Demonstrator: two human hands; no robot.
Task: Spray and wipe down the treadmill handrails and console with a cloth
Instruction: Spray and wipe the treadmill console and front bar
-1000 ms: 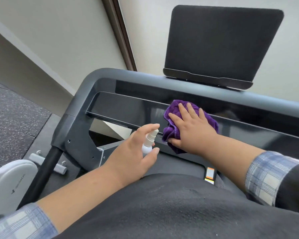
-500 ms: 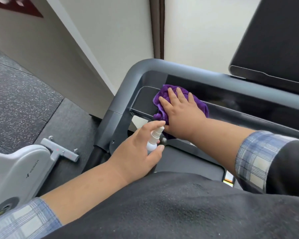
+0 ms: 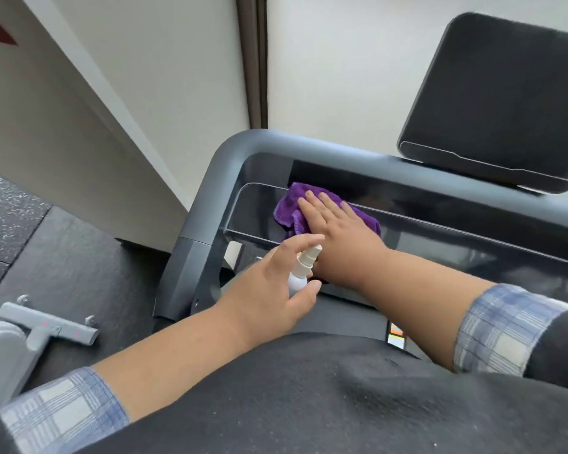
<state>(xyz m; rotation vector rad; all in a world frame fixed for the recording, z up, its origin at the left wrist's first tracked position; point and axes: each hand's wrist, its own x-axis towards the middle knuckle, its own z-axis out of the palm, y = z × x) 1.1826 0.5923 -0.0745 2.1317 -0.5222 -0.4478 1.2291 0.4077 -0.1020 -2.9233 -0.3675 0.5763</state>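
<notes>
**A:** Pale walls are standing behind the treadmill, with speckled rubber floor (image 3: 20, 224) stretching off to the left. Where is the cloth sitting?

**B:** On the glossy console (image 3: 440, 237), near its left end. The right hand (image 3: 338, 231) is lying on the purple cloth (image 3: 289, 208) with fingers straight and flat, pressing rather than gripping.

**A:** And the other hand?

**B:** The left hand (image 3: 276, 283) is curling round a small white bottle (image 3: 304, 267), forefinger resting over the nozzle, thumb under the base. It is hovering just near of the right wrist, nozzle pointing toward the console.

**A:** So wiping is the step in hand. How should it go well?

**B:** I'd say by keeping the palm flat so the whole cloth is bearing evenly, and working in overlapping passes along the panel. That left corner, where the console is meeting the curved handrail (image 3: 223, 172), probably wants fingertip pressure.

**A:** Any spraying to watch?

**B:** Judging by the angle, a squirt now would be landing on the right hand or wrist. Better to be aiming ahead of the cloth, at bare panel.

**A:** What else is left?

**B:** The tablet rest (image 3: 502, 103) at far right and the rail look untouched by the hands, though I cannot tell whether they are clean.
</notes>
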